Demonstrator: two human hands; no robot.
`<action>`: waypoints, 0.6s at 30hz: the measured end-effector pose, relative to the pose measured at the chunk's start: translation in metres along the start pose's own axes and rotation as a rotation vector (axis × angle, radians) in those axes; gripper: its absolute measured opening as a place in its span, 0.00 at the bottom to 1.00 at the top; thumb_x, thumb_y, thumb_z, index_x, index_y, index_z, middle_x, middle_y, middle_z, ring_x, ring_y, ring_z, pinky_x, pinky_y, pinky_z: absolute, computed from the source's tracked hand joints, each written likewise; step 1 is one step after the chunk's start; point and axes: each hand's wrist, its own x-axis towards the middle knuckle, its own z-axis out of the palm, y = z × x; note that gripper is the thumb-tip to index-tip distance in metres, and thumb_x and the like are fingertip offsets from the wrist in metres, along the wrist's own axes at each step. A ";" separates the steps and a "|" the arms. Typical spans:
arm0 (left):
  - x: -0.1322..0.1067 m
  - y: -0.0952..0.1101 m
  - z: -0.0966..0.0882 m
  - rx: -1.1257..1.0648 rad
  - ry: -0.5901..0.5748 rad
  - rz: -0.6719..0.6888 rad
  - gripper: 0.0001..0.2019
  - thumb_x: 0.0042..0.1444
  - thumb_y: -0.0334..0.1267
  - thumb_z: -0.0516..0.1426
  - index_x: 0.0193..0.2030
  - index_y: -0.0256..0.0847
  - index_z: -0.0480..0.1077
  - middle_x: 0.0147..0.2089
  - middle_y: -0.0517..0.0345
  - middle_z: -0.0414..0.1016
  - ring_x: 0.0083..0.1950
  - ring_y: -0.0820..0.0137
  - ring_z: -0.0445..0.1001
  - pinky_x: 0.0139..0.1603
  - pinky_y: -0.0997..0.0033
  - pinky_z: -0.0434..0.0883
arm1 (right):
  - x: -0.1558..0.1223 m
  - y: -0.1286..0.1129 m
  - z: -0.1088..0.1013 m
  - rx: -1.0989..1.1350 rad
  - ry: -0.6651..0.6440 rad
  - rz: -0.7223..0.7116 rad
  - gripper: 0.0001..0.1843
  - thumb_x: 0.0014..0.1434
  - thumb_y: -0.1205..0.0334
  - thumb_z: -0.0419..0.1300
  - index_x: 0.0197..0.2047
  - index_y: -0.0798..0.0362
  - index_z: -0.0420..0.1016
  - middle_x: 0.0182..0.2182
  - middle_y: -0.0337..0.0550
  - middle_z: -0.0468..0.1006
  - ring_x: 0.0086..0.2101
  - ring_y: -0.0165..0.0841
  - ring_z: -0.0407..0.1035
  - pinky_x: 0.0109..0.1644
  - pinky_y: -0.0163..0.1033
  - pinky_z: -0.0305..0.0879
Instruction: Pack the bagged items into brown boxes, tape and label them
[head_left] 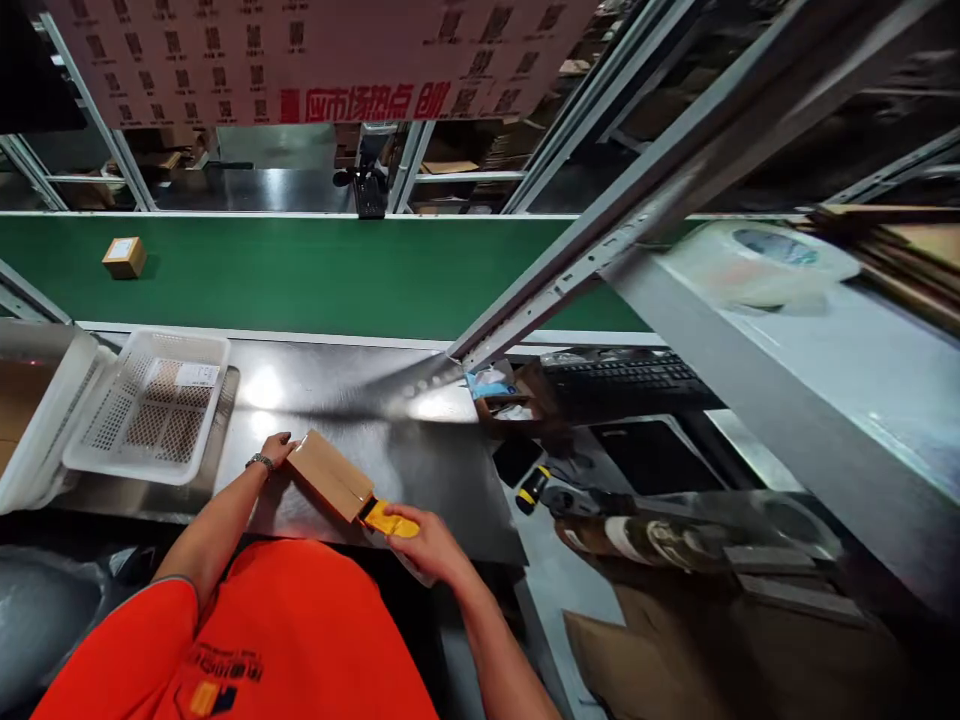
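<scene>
A brown cardboard box point(330, 472) lies slantwise on the metal worktop in front of me. My left hand point(279, 450), with a wristband at the wrist, grips the box at its far left end; some of its fingers are hidden. In my right hand point(429, 540) is a yellow tape dispenser point(394, 519), its dark head against the near right end of the box. Part of a clear roll shows below that hand.
A white perforated basket point(161, 405) with a labelled parcel inside stands on the left. Beyond the worktop point(450, 470), a green conveyor belt point(315, 270) carries a small box point(124, 257). A metal post point(570, 275) and shelf point(795, 400) rise at right, near a keyboard point(622, 372).
</scene>
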 end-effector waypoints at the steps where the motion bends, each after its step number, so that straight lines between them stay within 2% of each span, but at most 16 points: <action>1: -0.001 0.000 -0.001 0.013 0.009 0.015 0.20 0.66 0.36 0.69 0.63 0.33 0.83 0.61 0.38 0.88 0.69 0.50 0.82 0.68 0.62 0.76 | 0.005 -0.003 0.000 0.004 0.014 -0.005 0.32 0.52 0.69 0.69 0.61 0.56 0.88 0.21 0.31 0.78 0.19 0.28 0.66 0.25 0.33 0.60; 4: -0.011 -0.002 0.002 0.052 0.044 0.036 0.31 0.61 0.27 0.70 0.72 0.32 0.76 0.68 0.33 0.84 0.73 0.47 0.79 0.74 0.59 0.71 | 0.015 -0.003 -0.008 0.017 0.031 -0.002 0.31 0.52 0.70 0.69 0.61 0.56 0.87 0.21 0.31 0.78 0.19 0.28 0.68 0.25 0.32 0.60; 8: -0.027 -0.003 0.004 0.053 0.135 0.029 0.23 0.70 0.26 0.60 0.71 0.31 0.76 0.72 0.30 0.80 0.76 0.50 0.76 0.79 0.58 0.68 | 0.020 -0.001 -0.017 0.069 -0.003 -0.003 0.30 0.54 0.66 0.69 0.61 0.56 0.86 0.21 0.31 0.79 0.17 0.29 0.67 0.22 0.32 0.58; 12: -0.035 0.015 -0.005 0.012 0.200 0.100 0.22 0.79 0.34 0.52 0.75 0.34 0.72 0.79 0.33 0.72 0.80 0.54 0.71 0.80 0.58 0.67 | 0.021 -0.001 -0.023 0.092 0.014 -0.030 0.29 0.49 0.67 0.70 0.57 0.54 0.88 0.19 0.30 0.77 0.17 0.29 0.67 0.22 0.32 0.56; 15: -0.032 0.038 -0.003 -0.010 0.135 0.221 0.23 0.78 0.42 0.57 0.73 0.33 0.73 0.79 0.33 0.72 0.82 0.53 0.66 0.79 0.59 0.67 | 0.020 -0.003 -0.024 0.102 0.009 -0.027 0.29 0.47 0.67 0.72 0.55 0.55 0.89 0.18 0.31 0.77 0.16 0.29 0.67 0.22 0.32 0.56; 16: -0.031 0.044 -0.001 -0.010 0.091 0.253 0.22 0.76 0.44 0.61 0.70 0.32 0.76 0.76 0.32 0.75 0.80 0.51 0.69 0.77 0.59 0.68 | 0.021 -0.005 -0.023 0.107 0.002 -0.019 0.30 0.47 0.67 0.72 0.56 0.55 0.89 0.18 0.31 0.77 0.16 0.29 0.67 0.21 0.32 0.57; 18: -0.028 0.054 0.005 -0.001 -0.008 0.290 0.19 0.72 0.45 0.65 0.62 0.32 0.81 0.66 0.33 0.84 0.70 0.48 0.78 0.71 0.59 0.72 | 0.024 -0.009 -0.019 0.118 -0.004 0.001 0.29 0.48 0.65 0.71 0.56 0.54 0.89 0.18 0.31 0.77 0.16 0.30 0.67 0.21 0.32 0.59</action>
